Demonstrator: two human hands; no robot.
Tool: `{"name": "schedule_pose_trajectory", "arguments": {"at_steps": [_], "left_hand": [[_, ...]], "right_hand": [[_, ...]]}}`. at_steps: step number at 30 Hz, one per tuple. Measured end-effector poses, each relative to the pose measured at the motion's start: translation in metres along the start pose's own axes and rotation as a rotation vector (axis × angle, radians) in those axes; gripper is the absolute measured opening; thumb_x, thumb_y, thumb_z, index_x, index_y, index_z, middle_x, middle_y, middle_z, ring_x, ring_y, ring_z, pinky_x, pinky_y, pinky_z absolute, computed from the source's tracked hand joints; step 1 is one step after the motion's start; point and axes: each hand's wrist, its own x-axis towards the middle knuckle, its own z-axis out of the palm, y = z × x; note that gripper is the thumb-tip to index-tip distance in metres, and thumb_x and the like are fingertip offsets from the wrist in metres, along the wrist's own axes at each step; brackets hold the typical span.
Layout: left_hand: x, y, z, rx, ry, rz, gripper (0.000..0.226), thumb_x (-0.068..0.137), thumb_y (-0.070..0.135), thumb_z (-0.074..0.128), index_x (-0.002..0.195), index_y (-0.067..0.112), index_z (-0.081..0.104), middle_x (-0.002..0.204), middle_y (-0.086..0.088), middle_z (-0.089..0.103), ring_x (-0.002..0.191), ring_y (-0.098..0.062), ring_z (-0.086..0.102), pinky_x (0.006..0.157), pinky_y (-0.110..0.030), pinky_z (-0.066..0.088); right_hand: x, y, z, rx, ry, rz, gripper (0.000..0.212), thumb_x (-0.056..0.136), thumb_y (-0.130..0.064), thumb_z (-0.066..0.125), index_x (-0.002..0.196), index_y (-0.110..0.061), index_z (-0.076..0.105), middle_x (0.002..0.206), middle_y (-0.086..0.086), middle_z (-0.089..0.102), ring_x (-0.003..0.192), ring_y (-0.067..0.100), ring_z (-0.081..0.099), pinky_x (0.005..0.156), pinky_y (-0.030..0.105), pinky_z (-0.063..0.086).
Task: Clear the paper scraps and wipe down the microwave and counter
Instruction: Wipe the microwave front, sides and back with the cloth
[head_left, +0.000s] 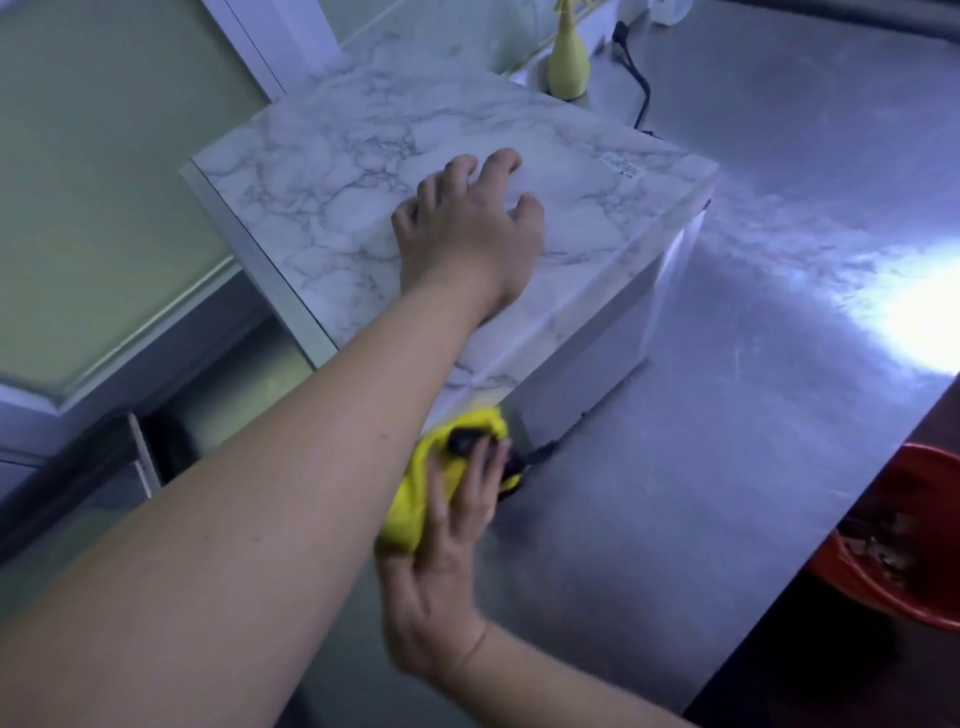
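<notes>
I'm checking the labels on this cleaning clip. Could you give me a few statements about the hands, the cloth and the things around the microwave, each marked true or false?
1. The left hand rests on top of the marble-patterned microwave. True.
2. The right hand presses a blue cloth. False: the cloth is yellow.
3. The cloth lies on the microwave's top. False: it is down on the steel counter, at the microwave's near lower corner.
4. A spray bottle stands behind the microwave. True.
5. A red basin shows at the right edge. True.
</notes>
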Motion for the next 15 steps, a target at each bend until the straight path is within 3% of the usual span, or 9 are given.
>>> {"name": "schedule_pose_trajectory", "arguments": {"at_steps": [5,8,10,12,13,15], "left_hand": [[0.001,-0.003,-0.001,0.006,-0.004,0.002,0.042,0.094,0.048,0.032,0.135,0.044,0.042,0.150,0.009,0.037,0.137,-0.019,0.030,0.113,-0.041,0.016],[0.000,-0.002,-0.001,0.008,-0.020,0.009,0.043,0.094,0.048,0.031,0.136,0.044,0.042,0.151,0.008,0.036,0.137,-0.019,0.030,0.113,-0.041,0.015],[0.000,-0.002,-0.002,0.010,-0.026,0.008,0.045,0.094,0.049,0.031,0.138,0.043,0.041,0.152,0.007,0.035,0.138,-0.019,0.029,0.113,-0.041,0.015],[0.000,-0.003,-0.004,0.013,-0.032,0.001,0.046,0.094,0.049,0.031,0.139,0.043,0.040,0.153,0.006,0.034,0.139,-0.020,0.029,0.113,-0.041,0.015],[-0.001,-0.003,-0.004,0.010,-0.034,-0.001,0.046,0.094,0.049,0.031,0.139,0.043,0.040,0.153,0.005,0.034,0.139,-0.021,0.029,0.113,-0.042,0.016],[-0.002,-0.002,-0.005,0.006,-0.039,-0.001,0.047,0.094,0.049,0.031,0.139,0.042,0.041,0.153,0.005,0.034,0.139,-0.022,0.029,0.113,-0.042,0.017]], "right_hand": [[-0.030,-0.007,-0.009,-0.011,-0.220,-0.056,0.072,0.092,-0.030,0.051,0.156,-0.043,0.019,0.168,-0.009,-0.004,0.153,0.037,-0.007,0.116,0.069,0.006],[-0.026,-0.003,-0.055,0.190,-0.434,0.030,0.060,0.101,-0.037,0.047,0.156,-0.036,0.026,0.168,-0.005,0.008,0.155,0.030,0.001,0.123,0.055,0.011],[-0.018,-0.011,-0.084,0.551,-0.460,0.440,0.058,0.101,-0.034,0.048,0.155,-0.027,0.032,0.166,0.003,0.023,0.153,0.026,0.019,0.124,0.041,0.021],[-0.002,-0.018,-0.113,0.882,-0.345,1.171,0.062,0.090,-0.040,0.061,0.146,-0.018,0.050,0.149,0.017,0.050,0.138,0.036,0.047,0.115,0.049,0.038],[0.003,-0.017,-0.129,0.991,-0.300,1.398,0.065,0.084,-0.045,0.062,0.139,-0.010,0.057,0.138,0.023,0.058,0.130,0.041,0.054,0.112,0.054,0.040],[0.020,-0.017,-0.166,1.078,-0.236,1.506,0.069,0.086,-0.050,0.054,0.134,0.000,0.060,0.135,0.027,0.059,0.129,0.044,0.054,0.113,0.057,0.036]]}}
